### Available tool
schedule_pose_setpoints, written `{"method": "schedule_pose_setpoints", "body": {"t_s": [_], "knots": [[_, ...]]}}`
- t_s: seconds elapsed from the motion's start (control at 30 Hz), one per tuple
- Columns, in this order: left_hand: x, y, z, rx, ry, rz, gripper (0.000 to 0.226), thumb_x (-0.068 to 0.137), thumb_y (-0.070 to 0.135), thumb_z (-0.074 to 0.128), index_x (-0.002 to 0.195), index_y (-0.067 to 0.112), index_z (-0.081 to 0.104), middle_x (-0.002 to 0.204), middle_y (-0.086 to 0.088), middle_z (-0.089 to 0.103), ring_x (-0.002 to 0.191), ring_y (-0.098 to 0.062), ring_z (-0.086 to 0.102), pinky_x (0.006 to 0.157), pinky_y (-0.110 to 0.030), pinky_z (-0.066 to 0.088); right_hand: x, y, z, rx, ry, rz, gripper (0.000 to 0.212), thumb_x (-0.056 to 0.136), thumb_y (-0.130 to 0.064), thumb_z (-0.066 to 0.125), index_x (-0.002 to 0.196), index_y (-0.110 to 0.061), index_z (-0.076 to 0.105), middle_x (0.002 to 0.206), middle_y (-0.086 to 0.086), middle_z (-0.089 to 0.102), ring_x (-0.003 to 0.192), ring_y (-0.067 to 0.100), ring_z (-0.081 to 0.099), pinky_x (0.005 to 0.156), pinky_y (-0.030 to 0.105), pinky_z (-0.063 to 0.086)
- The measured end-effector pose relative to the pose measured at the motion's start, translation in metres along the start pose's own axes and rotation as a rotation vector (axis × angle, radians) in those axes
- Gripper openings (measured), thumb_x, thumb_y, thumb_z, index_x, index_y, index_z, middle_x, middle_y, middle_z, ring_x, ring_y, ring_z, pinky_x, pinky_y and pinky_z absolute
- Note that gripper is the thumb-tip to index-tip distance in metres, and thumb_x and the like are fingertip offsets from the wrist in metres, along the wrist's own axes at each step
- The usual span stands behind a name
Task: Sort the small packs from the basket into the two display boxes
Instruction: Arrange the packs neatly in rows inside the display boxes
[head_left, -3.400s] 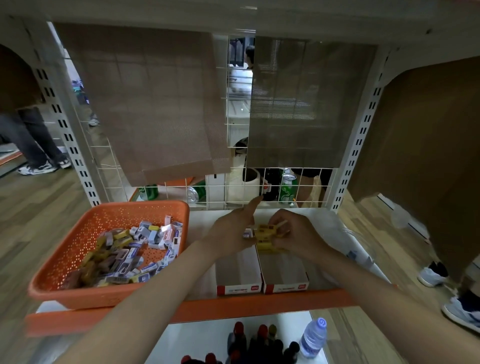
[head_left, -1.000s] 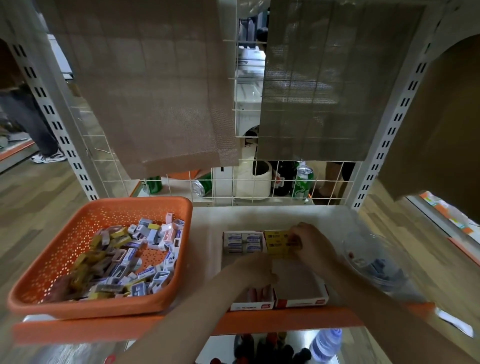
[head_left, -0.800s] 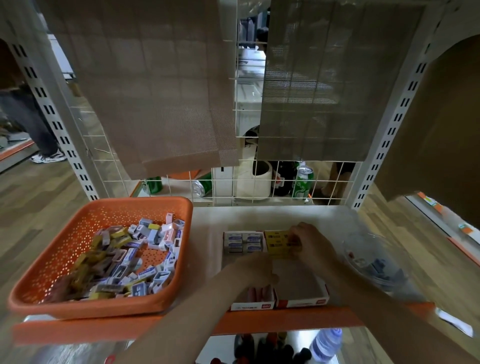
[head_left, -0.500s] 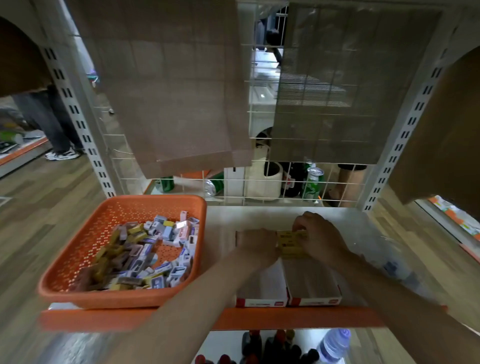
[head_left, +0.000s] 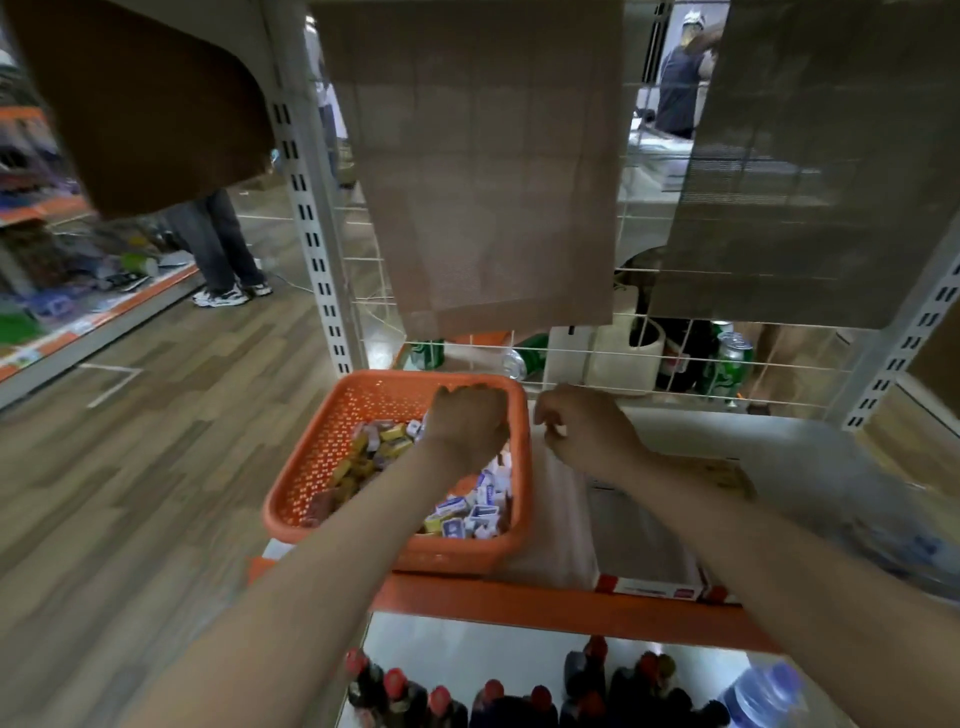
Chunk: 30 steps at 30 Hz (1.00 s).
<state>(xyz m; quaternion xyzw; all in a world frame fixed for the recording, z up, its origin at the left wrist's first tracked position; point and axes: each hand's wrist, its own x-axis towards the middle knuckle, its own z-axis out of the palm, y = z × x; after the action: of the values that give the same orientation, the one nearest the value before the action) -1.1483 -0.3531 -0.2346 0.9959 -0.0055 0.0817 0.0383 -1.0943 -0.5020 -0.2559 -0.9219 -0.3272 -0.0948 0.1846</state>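
The left hand (head_left: 470, 423) was over the orange basket (head_left: 441, 558), its fingers curled down among the small packs (head_left: 467, 512); I cannot tell if it gripped one. The right hand (head_left: 587, 428) hung just beside the basket's right rim, fingers loosely curled, holding nothing. The display boxes (head_left: 649, 588) lay on the shelf (head_left: 519, 605), partly under the right forearm.
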Motion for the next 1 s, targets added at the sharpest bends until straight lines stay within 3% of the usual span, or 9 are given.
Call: {"method": "schedule_pose_setpoints", "body": {"t_s": [0.07, 0.2, 0.3, 0.43, 0.6, 0.77, 0.9, 1.0], "knots": [[-0.009, -0.032, -0.002, -0.003, -0.029, -0.06, 0.019, 0.094, 0.022, 0.046, 0.105, 0.019, 0.062, 0.114, -0.003, 0.064, 0.105, -0.022, 0.059, 0.091, -0.033, 0.042, 0.009, -0.023, 0.015, 0.013, -0.09, -0.07, 0.018, 0.078, -0.009, 0.06, 0.093, -0.016, 0.066, 0.1, 0.003, 0.065, 0.096, 0.022, 0.059, 0.077, 0.029, 0.04], [-0.026, -0.084, 0.001, 0.033, -0.125, -0.18, 0.02, 0.092, 0.019, 0.048, 0.103, 0.017, 0.064, 0.109, -0.004, 0.065, 0.098, -0.024, 0.062, 0.074, -0.032, 0.044, 0.022, -0.059, 0.044, 0.025, -0.426, -0.135, 0.031, 0.08, -0.009, 0.065, 0.11, -0.015, 0.065, 0.111, 0.004, 0.06, 0.098, 0.018, 0.054, 0.075, 0.025, 0.038], [-0.037, -0.105, 0.005, 0.053, -0.167, -0.205, 0.023, 0.092, 0.018, 0.048, 0.11, 0.018, 0.063, 0.114, -0.004, 0.064, 0.105, -0.025, 0.06, 0.079, -0.033, 0.047, 0.028, -0.069, 0.061, 0.024, -0.574, -0.115, 0.033, 0.08, -0.006, 0.064, 0.112, -0.014, 0.065, 0.118, 0.008, 0.058, 0.107, 0.023, 0.056, 0.084, 0.032, 0.049], [-0.042, -0.12, 0.015, 0.007, -0.169, -0.206, 0.025, 0.093, 0.016, 0.047, 0.115, 0.022, 0.057, 0.116, -0.002, 0.062, 0.105, -0.023, 0.059, 0.077, -0.032, 0.048, 0.031, -0.072, 0.074, -0.021, -0.663, -0.075, 0.04, 0.081, 0.003, 0.056, 0.116, -0.016, 0.064, 0.121, 0.007, 0.059, 0.107, 0.023, 0.057, 0.086, 0.036, 0.052], [-0.036, -0.121, 0.03, -0.001, -0.182, -0.179, 0.035, 0.093, 0.013, 0.044, 0.126, 0.02, 0.052, 0.116, -0.002, 0.062, 0.101, -0.022, 0.061, 0.073, -0.032, 0.05, 0.032, -0.075, 0.083, -0.053, -0.66, -0.089, 0.041, 0.084, 0.008, 0.052, 0.118, -0.011, 0.062, 0.122, 0.009, 0.058, 0.108, 0.025, 0.058, 0.089, 0.036, 0.051], [-0.022, -0.119, 0.049, -0.009, -0.202, -0.145, 0.015, 0.093, 0.02, 0.05, 0.103, 0.017, 0.06, 0.126, 0.002, 0.054, 0.106, -0.019, 0.056, 0.068, -0.028, 0.044, 0.031, -0.073, 0.071, -0.045, -0.517, -0.131, 0.018, 0.083, -0.005, 0.059, 0.101, -0.009, 0.06, 0.099, 0.004, 0.058, 0.089, 0.02, 0.057, 0.076, 0.033, 0.049], [-0.011, -0.11, 0.056, -0.012, -0.265, -0.145, 0.025, 0.093, 0.027, 0.054, 0.115, 0.017, 0.06, 0.125, -0.002, 0.054, 0.118, -0.023, 0.05, 0.099, -0.037, 0.04, 0.036, -0.063, 0.05, 0.053, -0.351, -0.107, 0.011, 0.083, -0.011, 0.063, 0.091, -0.011, 0.054, 0.088, 0.004, 0.054, 0.076, 0.018, 0.051, 0.058, 0.026, 0.036], [0.0, -0.107, 0.067, 0.073, -0.293, -0.163, 0.036, 0.091, 0.047, 0.051, 0.105, 0.016, 0.061, 0.11, -0.002, 0.061, 0.11, -0.022, 0.054, 0.105, -0.04, 0.036, 0.038, -0.059, 0.039, -0.021, -0.298, -0.144, 0.018, 0.086, -0.014, 0.063, 0.103, -0.016, 0.058, 0.097, -0.002, 0.054, 0.082, 0.012, 0.05, 0.061, 0.021, 0.034]]}}
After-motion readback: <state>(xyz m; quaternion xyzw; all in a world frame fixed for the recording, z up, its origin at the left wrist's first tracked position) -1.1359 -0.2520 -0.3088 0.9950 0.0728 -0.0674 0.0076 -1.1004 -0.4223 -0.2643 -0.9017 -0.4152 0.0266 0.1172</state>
